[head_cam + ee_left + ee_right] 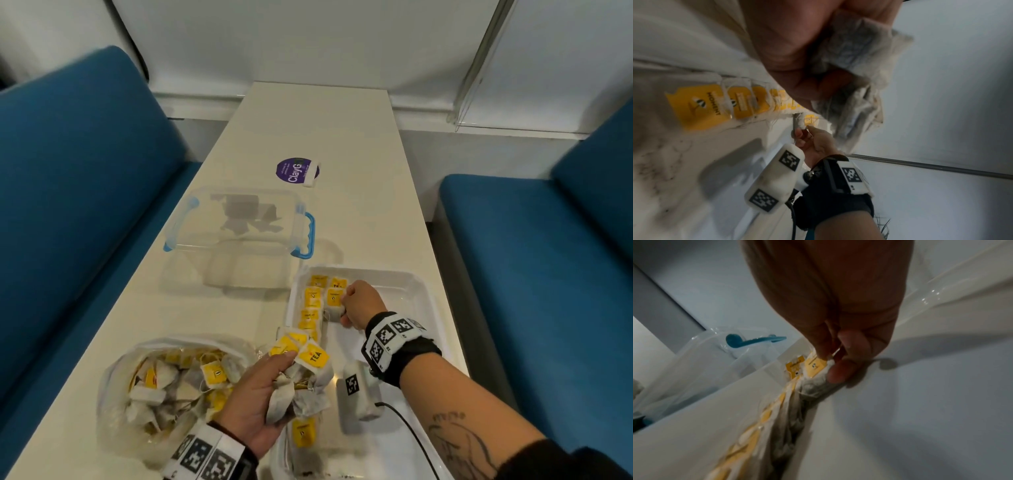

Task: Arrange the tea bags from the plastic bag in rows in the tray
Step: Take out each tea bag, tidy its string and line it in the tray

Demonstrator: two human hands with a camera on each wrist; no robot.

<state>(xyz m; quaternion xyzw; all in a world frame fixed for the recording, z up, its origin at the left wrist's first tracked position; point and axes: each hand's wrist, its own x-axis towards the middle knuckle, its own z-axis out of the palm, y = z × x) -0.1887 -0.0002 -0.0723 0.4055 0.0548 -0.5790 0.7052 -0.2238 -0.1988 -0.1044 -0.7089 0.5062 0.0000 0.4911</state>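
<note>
A white tray [407, 291] lies at the near right of the table, with a row of yellow-tagged tea bags [312, 308] along its left wall. My right hand [359, 303] pinches one tea bag [335, 303] down at the start of a second row, beside the first. The right wrist view shows its fingers [838, 369] curled on that tea bag [818, 382]. My left hand [260, 394] grips a bunch of tea bags [301, 380] over the tray's near left edge. The open plastic bag [171, 387] with several tea bags sits at the near left.
A clear storage box [236, 226] with blue clips stands beyond the tray, towards the left. A purple round sticker [296, 170] lies farther along the white table [359, 205]. Blue upholstered seats [85, 188] flank the table on both sides.
</note>
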